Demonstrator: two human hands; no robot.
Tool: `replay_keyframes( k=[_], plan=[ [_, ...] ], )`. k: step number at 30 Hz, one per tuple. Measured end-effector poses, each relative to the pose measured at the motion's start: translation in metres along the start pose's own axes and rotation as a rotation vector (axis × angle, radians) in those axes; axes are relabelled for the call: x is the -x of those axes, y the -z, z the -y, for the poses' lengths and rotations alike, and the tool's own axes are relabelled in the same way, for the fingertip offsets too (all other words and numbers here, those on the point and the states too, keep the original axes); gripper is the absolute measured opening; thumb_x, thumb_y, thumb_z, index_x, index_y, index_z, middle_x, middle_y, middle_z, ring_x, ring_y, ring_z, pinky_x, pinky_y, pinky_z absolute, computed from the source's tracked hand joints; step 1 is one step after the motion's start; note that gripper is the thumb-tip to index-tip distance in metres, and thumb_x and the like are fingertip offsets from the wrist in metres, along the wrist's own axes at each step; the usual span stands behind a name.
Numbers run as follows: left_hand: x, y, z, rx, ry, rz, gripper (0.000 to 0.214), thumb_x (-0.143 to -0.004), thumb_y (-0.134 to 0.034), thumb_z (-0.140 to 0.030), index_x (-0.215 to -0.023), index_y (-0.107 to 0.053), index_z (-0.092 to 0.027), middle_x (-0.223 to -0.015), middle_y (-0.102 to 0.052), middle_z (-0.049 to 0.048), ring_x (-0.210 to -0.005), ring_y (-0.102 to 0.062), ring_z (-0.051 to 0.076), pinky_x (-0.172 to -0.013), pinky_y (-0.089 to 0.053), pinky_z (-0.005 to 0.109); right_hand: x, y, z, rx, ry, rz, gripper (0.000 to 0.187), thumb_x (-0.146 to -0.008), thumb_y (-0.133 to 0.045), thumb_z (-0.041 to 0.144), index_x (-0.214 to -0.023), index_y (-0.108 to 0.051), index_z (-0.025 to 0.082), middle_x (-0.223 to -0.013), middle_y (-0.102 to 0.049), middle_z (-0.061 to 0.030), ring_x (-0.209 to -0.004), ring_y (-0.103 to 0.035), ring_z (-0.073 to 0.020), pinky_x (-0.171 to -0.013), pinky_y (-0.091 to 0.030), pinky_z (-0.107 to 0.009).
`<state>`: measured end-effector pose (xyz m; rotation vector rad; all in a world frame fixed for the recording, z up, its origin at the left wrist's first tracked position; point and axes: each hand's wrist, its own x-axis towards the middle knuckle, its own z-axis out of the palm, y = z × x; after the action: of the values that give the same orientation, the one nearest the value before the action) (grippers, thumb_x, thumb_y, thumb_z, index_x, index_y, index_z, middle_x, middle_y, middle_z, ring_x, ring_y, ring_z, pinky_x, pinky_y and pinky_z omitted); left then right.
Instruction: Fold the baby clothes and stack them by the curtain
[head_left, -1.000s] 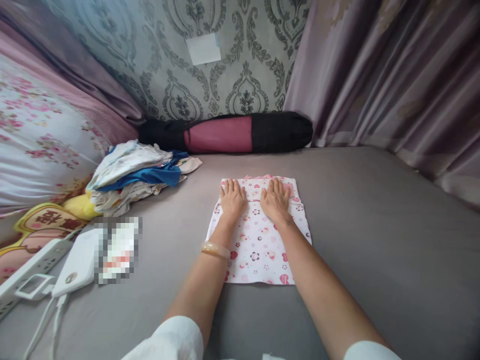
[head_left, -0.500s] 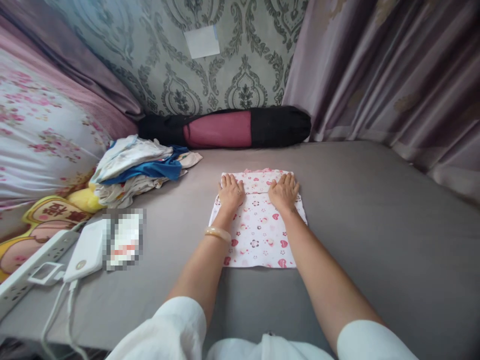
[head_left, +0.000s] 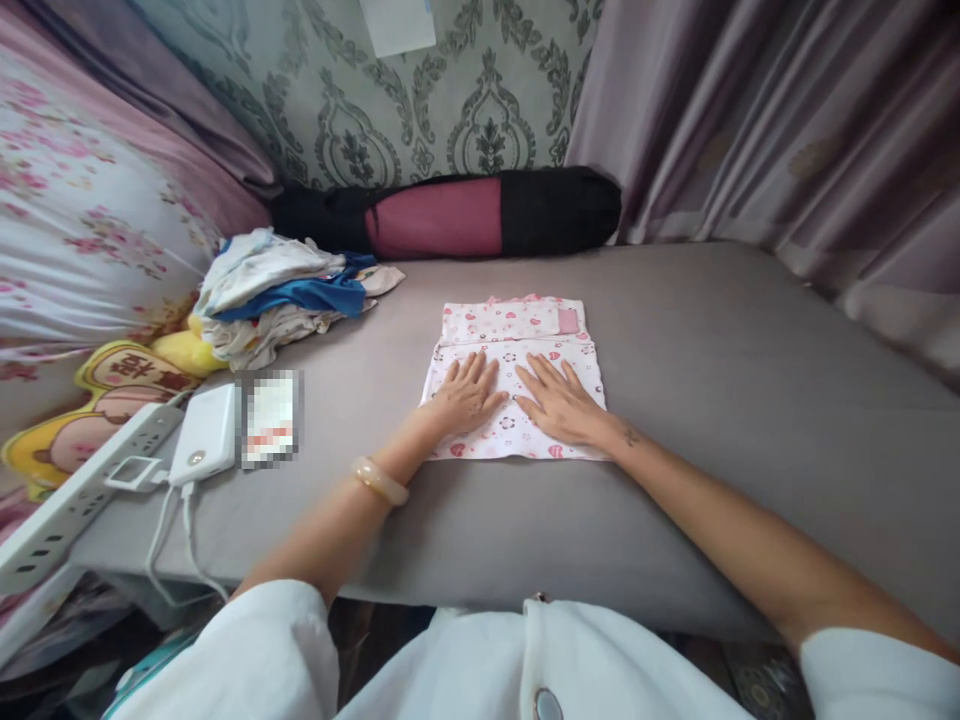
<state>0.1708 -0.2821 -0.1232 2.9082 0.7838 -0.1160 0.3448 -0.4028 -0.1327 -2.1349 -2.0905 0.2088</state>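
Note:
A folded white garment [head_left: 508,424] printed with pink hearts and small flowers lies flat on the grey sheet. Its far end is folded over into a band, with a pink patch at the right and a pink ruffle along the far edge. My left hand [head_left: 466,394] rests palm down on the left part of the cloth, fingers spread. On the right part lies my right hand [head_left: 559,398], also flat with its fingers apart. Neither hand grips the fabric. A pale bangle [head_left: 380,482] circles my left wrist.
A rumpled pile of clothes [head_left: 281,295] lies at the left, near a yellow plush item [head_left: 112,400]. A power strip [head_left: 90,490] and a white power bank with cables [head_left: 204,432] are at the near left. A long black and maroon bag [head_left: 442,217] lies along the wall.
Both hands have slid from the folded band toward me onto the garment's nearer part. The pink patch on the band now shows. The view has tilted downward.

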Motion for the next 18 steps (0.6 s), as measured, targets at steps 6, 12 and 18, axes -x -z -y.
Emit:
replay_keyframes(
  k=[6,12,18],
  plan=[
    [0.051,-0.001,-0.012,0.122,-0.147,0.067,0.067,-0.098,-0.016,-0.058,-0.155,-0.018,-0.022,-0.162,-0.012,0.0083,-0.15,-0.005,0.024,-0.121,-0.007,0.046,0.034,0.007,0.021,-0.037,0.121,0.063,0.06,-0.1,-0.028,0.047,-0.152,-0.029,0.017,-0.161,-0.019,-0.0118,-0.148,-0.012,-0.0256,-0.12,-0.008,-0.05],
    [0.077,-0.009,0.013,0.103,-0.033,-0.033,0.058,-0.098,-0.025,-0.056,-0.151,-0.03,-0.031,-0.16,-0.022,0.0012,-0.149,-0.013,0.022,-0.121,-0.011,0.043,0.057,0.009,0.004,-0.048,0.066,0.037,0.052,-0.101,-0.026,0.041,-0.15,-0.035,0.026,-0.16,-0.022,-0.005,-0.148,-0.017,-0.0238,-0.12,-0.014,-0.048],
    [0.093,-0.01,0.04,0.119,0.226,-0.11,0.061,-0.097,-0.031,-0.052,-0.146,-0.035,-0.015,-0.156,-0.03,0.0159,-0.145,-0.025,0.029,-0.117,-0.023,0.046,0.075,0.006,-0.027,-0.039,-0.083,-0.042,0.052,-0.099,-0.027,0.037,-0.145,-0.042,0.019,-0.157,-0.031,-0.0103,-0.145,-0.026,-0.0238,-0.116,-0.025,-0.044]
  ],
)
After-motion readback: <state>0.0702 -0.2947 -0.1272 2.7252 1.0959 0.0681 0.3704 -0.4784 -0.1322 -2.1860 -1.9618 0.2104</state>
